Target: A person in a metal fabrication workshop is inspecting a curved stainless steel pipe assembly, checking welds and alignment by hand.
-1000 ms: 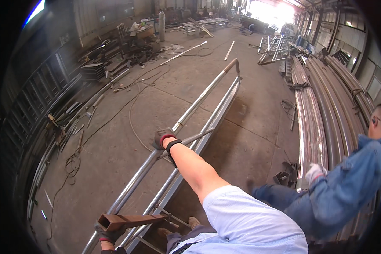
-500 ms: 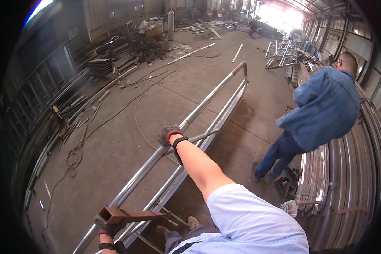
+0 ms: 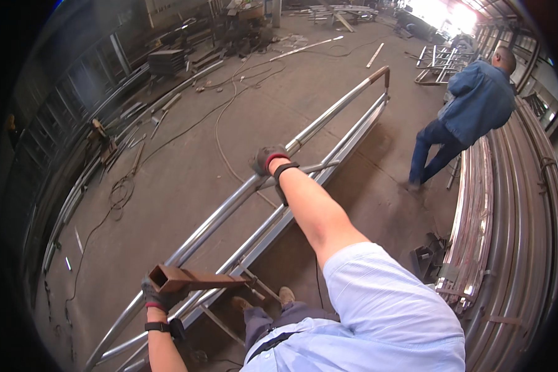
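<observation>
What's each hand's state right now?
Left hand: at the brown square tube; grip partly hidden, can't tell.
Right hand: closed around the silver upper rail.

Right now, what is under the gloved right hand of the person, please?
The upper silver rail runs under the right hand, showing on both sides of it. The stretch between is covered, so I cannot see it.

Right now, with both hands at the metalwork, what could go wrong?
The left hand is beside the brown square tube at its open end; that edge might snag it. The right hand could slip on the metal frame, scraping the bare forearm above it. The boots stand close by; a shifting frame might pinch them.
</observation>
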The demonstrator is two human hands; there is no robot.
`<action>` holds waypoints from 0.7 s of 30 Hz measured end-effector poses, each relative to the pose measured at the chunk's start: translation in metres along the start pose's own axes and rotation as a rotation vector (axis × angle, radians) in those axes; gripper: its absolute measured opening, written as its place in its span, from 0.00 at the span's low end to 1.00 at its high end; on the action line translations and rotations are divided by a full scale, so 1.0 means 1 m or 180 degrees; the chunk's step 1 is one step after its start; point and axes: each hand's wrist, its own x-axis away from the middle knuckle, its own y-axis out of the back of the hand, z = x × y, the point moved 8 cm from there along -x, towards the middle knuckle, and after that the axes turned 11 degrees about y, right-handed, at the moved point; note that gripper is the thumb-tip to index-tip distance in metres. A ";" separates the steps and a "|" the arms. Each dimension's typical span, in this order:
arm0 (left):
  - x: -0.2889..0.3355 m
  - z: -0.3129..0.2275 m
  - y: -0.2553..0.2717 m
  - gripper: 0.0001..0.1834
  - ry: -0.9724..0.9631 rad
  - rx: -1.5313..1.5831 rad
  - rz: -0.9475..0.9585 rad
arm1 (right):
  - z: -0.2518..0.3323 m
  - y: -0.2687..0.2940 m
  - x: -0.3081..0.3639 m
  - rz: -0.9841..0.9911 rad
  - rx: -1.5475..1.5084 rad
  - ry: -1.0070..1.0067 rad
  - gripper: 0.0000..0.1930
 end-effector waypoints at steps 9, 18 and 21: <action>0.003 0.016 -0.010 0.45 0.0014 -0.0067 0.0043 | 0.005 0.009 0.007 0.0078 -0.0194 -0.0251 0.27; 0.002 0.020 -0.013 0.44 -0.0010 0.0074 -0.0012 | 0.008 0.018 0.017 0.0167 -0.0276 -0.0481 0.24; 0.000 0.021 -0.017 0.44 -0.0039 -0.0034 0.0055 | 0.008 0.016 0.016 0.0167 -0.0180 -0.0416 0.24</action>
